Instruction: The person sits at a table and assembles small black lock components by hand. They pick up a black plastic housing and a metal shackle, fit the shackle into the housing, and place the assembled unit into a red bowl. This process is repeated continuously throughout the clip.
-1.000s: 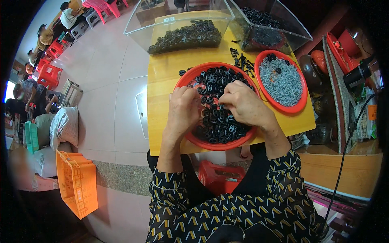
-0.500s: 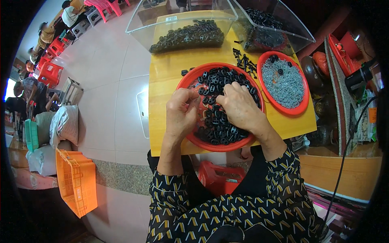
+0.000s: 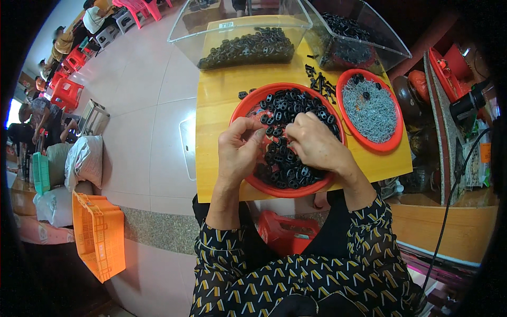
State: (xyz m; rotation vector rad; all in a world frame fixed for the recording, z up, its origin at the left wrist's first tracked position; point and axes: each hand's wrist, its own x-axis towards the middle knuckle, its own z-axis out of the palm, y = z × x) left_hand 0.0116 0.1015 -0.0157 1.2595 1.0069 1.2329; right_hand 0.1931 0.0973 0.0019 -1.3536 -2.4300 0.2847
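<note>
A round red tray (image 3: 244,107) holds a heap of small black oval pieces (image 3: 288,103) with two holes each. Over its left side is my left hand (image 3: 238,150), thumb and forefinger pinched together; what lies between them is too small to tell. My right hand (image 3: 319,142) reaches into the middle of the heap, its fingers bent and closed at the black pieces. Its fingertips are partly hidden, so I cannot make out what they grip. Right of this tray, a second red tray (image 3: 400,127) is filled with small silvery metal springs or pins (image 3: 369,113).
Two clear plastic bins (image 3: 240,29) (image 3: 364,37) of black parts stand at the table's far side. Loose black pegs (image 3: 321,84) lie on the yellow table (image 3: 211,105). An orange crate (image 3: 100,235) and white sacks (image 3: 84,164) are on the left. Several people sit far left.
My right hand has drawn slightly toward me within the heap, fingers still bent. My left hand keeps its pinch in nearly the same place. The view has shifted slightly.
</note>
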